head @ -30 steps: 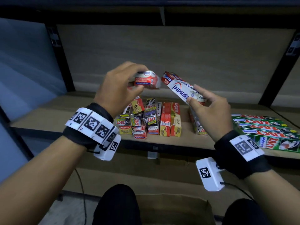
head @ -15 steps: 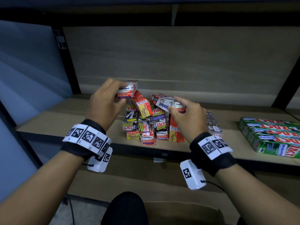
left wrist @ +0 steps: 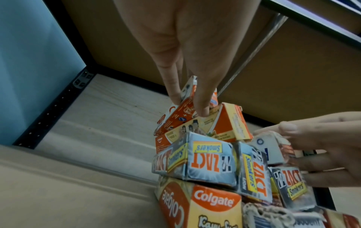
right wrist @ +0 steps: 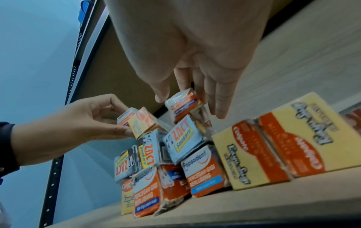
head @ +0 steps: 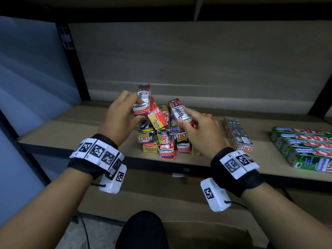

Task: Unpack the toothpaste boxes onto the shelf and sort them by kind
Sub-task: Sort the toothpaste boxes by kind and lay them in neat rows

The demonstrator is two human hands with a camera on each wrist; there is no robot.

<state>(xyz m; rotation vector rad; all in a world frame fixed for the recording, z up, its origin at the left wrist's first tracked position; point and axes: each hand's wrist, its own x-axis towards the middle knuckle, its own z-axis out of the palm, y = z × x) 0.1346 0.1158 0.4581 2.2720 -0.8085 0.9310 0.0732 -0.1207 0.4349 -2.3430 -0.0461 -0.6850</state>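
The main risk is a collapse: the mixed heap of small toothpaste cartons in the middle of the pale wooden shelf is stacked loosely, several tiers high, with brands jumbled together. A red and yellow Colgate carton lies tilted on top of the silver Zact Smokers boxes. If either hand nudges it while setting a carton down, it would likely slide and could drag neighbours off the front edge.

The left hand has thumb and fingers curled round a red and white Pepsodent carton, held on end at the top left of the heap – its lower end seems to touch the tilted Colgate carton, though actual contact is hard to confirm. The right hand pinches a second white and red Pepsodent carton between thumb and fingers, low against the top right of the heap; from the right wrist view the other fingers reach loosely past it.

Sorting is far from done. Only the row of long green Zact cartons at the right looks grouped – a lone silver Zact carton lies between it and the heap.
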